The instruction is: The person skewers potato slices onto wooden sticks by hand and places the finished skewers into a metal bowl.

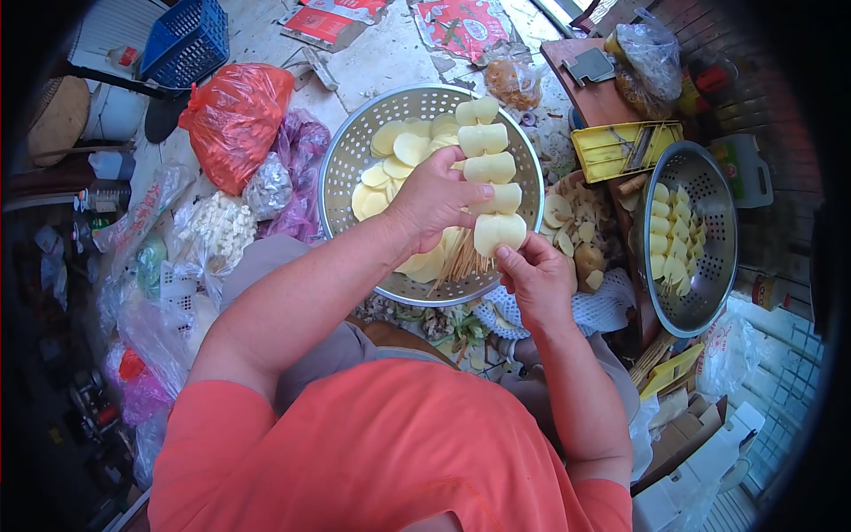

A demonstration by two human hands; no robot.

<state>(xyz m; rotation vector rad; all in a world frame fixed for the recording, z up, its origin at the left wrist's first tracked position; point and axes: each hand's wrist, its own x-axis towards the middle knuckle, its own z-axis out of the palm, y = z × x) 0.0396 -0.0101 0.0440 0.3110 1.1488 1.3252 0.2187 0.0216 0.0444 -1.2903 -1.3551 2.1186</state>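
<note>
A skewer of folded potato slices (489,167) stands out over a perforated metal colander (341,208). My left hand (430,199) is closed on the skewer's middle, with fingers against the slices. Lower down, my right hand (539,273) pinches the bottom slice (499,234) between thumb and fingers; the stick itself is mostly hidden by the slices. Loose pale potato slices (410,149) lie in the colander under my hands. A bundle of thin wooden sticks (463,262) rests in it too, at the near side.
To the right, a second metal colander (709,293) holds several filled skewers (674,232). Potatoes and slices (589,259) sit between the two. A yellow tray (620,151) lies on a wooden bench (581,58). A red bag (238,124) and a blue basket (184,44) stand left.
</note>
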